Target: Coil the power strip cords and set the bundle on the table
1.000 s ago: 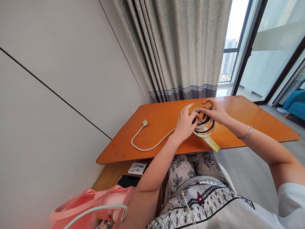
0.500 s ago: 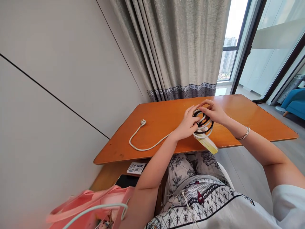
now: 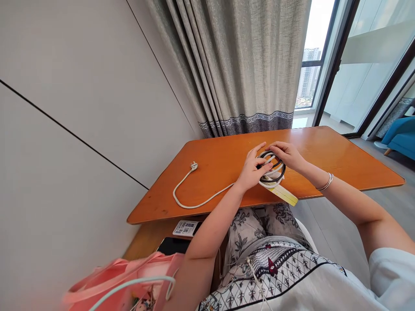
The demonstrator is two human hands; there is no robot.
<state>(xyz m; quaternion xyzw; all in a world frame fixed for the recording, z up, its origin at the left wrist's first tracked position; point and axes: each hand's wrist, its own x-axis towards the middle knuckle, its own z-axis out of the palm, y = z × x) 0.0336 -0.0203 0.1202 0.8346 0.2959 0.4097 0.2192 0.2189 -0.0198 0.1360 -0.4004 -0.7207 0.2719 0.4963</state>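
A coil of black and white cable [image 3: 281, 176] is held up just above the near edge of the orange-brown table. My left hand [image 3: 252, 171] grips its left side, thumb across the loops and one finger stretched out. At the coil's upper right, my right hand [image 3: 288, 154] is closed on the loops with its fingertips. Beneath the coil lies a long white-and-yellow block [image 3: 284, 194], perhaps a power strip, sticking out past the table edge; its far end is hidden. A white cord [image 3: 197, 206] runs left across the table to a plug [image 3: 193, 166].
The wooden table [image 3: 343, 166] reaches to a grey curtain [image 3: 253, 65] and a window. Below its left front edge are a black phone-like object [image 3: 173, 246], a white printed card or box [image 3: 185, 228] and a pink bag [image 3: 129, 280]. A wall [image 3: 81, 172] bounds the left.
My hands and the coil have shifted slightly left. The left index finger is now stretched away from the loops, and the right fingers have closed in at the coil's top.
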